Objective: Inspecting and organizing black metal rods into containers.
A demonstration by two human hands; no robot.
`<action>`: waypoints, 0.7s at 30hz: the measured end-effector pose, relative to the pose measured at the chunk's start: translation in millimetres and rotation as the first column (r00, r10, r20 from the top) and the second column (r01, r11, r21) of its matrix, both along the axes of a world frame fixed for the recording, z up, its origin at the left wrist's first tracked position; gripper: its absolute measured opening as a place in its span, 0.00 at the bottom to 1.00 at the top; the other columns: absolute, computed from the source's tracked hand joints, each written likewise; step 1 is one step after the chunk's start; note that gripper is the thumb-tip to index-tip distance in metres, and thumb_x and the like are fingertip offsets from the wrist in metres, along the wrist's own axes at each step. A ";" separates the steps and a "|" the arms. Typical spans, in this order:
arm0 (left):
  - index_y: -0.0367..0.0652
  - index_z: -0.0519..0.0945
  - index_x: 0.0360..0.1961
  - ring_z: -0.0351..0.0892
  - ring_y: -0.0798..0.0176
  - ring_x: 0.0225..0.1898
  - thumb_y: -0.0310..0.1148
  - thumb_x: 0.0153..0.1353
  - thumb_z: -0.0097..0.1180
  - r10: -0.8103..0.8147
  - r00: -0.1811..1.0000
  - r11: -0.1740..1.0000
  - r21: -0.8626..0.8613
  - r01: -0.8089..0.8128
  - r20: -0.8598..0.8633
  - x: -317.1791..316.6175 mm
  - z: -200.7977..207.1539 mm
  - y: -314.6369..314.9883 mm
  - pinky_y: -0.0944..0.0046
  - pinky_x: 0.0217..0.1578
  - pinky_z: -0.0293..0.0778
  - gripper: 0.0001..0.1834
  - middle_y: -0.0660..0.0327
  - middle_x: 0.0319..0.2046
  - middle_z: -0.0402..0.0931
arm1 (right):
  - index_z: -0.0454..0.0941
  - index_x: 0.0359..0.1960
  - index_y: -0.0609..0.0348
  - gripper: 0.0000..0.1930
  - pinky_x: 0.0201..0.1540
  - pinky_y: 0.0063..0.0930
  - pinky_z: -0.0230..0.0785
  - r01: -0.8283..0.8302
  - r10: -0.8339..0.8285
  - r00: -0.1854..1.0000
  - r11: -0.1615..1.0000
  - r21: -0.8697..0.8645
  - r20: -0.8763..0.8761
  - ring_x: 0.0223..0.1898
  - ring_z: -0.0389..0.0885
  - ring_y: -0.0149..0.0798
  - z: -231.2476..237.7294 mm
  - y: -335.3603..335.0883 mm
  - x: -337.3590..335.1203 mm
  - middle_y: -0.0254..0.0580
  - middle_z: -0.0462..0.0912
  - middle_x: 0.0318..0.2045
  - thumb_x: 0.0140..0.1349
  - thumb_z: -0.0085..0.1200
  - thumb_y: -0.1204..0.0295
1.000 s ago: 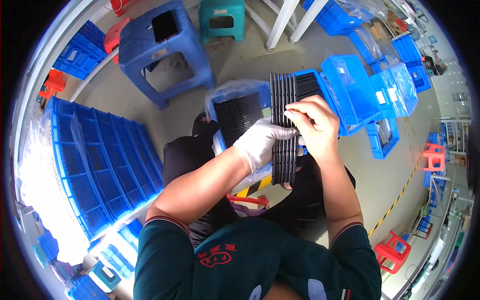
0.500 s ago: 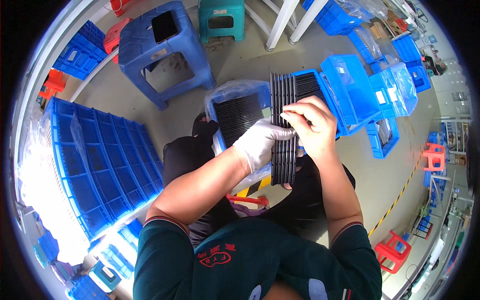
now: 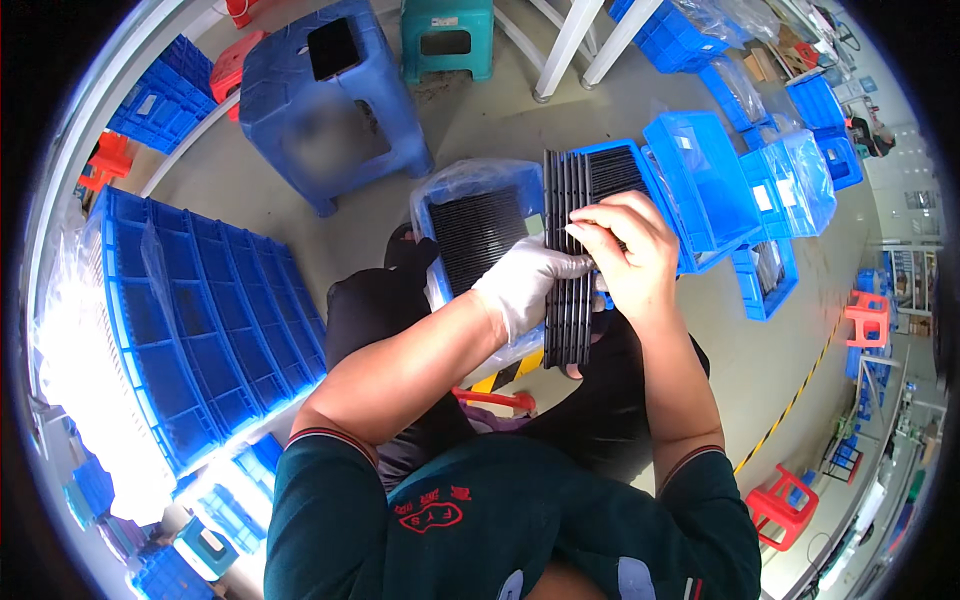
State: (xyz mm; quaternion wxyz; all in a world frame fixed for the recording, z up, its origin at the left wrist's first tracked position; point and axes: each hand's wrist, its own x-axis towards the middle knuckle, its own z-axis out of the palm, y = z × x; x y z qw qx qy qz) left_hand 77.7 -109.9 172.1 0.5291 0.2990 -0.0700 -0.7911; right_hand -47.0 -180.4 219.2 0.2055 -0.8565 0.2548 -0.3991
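Observation:
A bundle of long, thin black slotted strips (image 3: 568, 325) stands lengthwise in front of me, above my lap. My left hand (image 3: 520, 288), in a white glove, is closed around the bundle from the left, with its thumb lying across the strips. From the right, my bare right hand (image 3: 640, 250) pinches at the upper middle of the bundle with thumb and forefinger. Its other fingers are curled and partly hidden. Behind the left hand is a plastic-lined blue bin (image 3: 526, 180) with rows of similar black strips (image 3: 470, 235). Another blue bin (image 3: 684, 262) of black strips sits behind the right hand.
Empty-looking blue crates (image 3: 705, 185) are stacked at the right. A blue stool (image 3: 270, 85) with a dark flat device (image 3: 333, 48) on top is at far left, beside a green stool (image 3: 447, 20). Tall stacked blue crates (image 3: 190, 330) line the left side.
The view has shifted slightly. Both hands keep almost the same hold on the bundle, and the strips have turned a little.

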 end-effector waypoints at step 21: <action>0.46 0.78 0.43 0.79 0.65 0.43 0.26 0.61 0.55 0.053 0.993 0.997 -0.054 -0.047 0.107 -14.7 -20.5 -4.2 0.64 0.45 0.75 0.09 0.61 0.40 0.80 | 0.82 0.25 0.55 0.06 0.34 0.34 0.70 -0.047 -0.025 0.958 0.968 -0.246 -0.284 0.30 0.78 0.41 10.7 6.8 18.0 0.35 0.79 0.26 0.48 0.66 0.70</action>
